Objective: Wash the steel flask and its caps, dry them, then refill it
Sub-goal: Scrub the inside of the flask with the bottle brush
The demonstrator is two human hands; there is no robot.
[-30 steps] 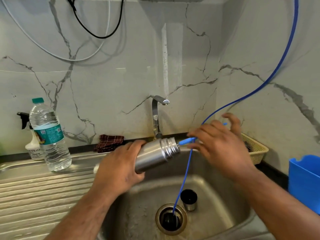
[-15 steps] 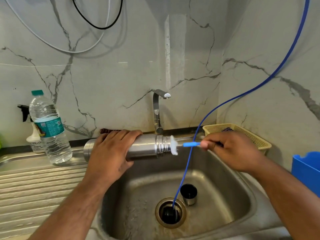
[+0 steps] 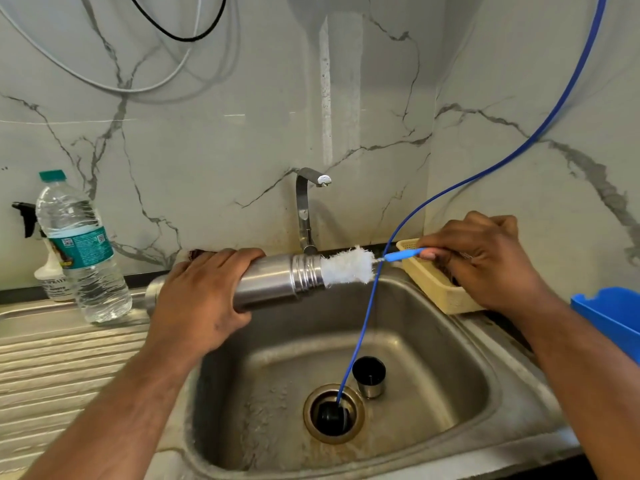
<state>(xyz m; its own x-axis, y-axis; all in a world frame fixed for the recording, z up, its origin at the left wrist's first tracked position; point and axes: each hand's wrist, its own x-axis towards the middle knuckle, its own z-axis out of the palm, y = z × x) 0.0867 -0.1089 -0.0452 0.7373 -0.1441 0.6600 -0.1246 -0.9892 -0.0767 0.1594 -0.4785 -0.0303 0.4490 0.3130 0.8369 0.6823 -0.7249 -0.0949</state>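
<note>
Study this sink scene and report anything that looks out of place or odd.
A thin blue tube hangs from above, crosses the bottle brush and ends in the sink's drain, right where the washing happens. A small steel cap stands in the basin beside that drain. Nothing looks spilled or broken.

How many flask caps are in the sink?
1 sure: a steel cup cap stands mouth up beside the drain. A dark round piece inside the drain may be a second; cannot tell.
</note>
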